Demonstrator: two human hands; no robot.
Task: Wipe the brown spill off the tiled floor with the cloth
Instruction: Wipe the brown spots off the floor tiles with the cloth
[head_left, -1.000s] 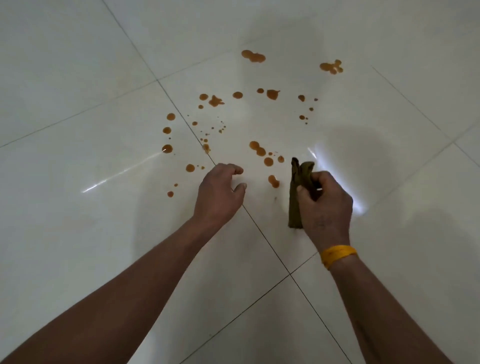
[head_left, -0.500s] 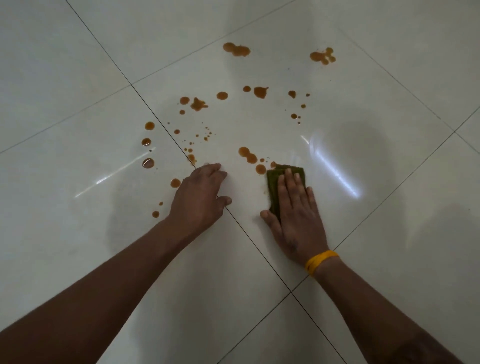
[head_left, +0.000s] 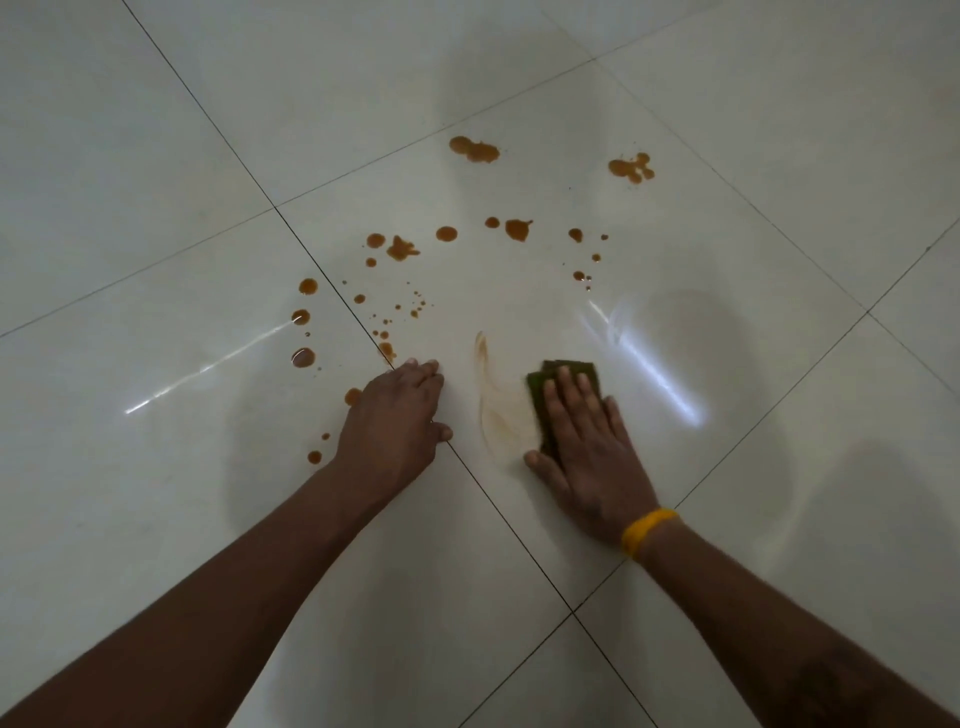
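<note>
Pressing flat with spread fingers, the right hand (head_left: 587, 447) pins a green cloth (head_left: 563, 375) to the floor (head_left: 156, 156). Left of the cloth: a brown smear (head_left: 493, 400), then the left hand (head_left: 392, 421), flat and empty. Beyond the cloth, drops (head_left: 475, 149) dot bare tile.

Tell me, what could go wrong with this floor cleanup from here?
1. The green cloth under the right hand has left a thin brown smear; more passes might spread the spill rather than lift it.
2. The left hand is planted beside drops near its wrist, so it could slide into them.
3. The far splashes lie well beyond the cloth and may be missed.
</note>
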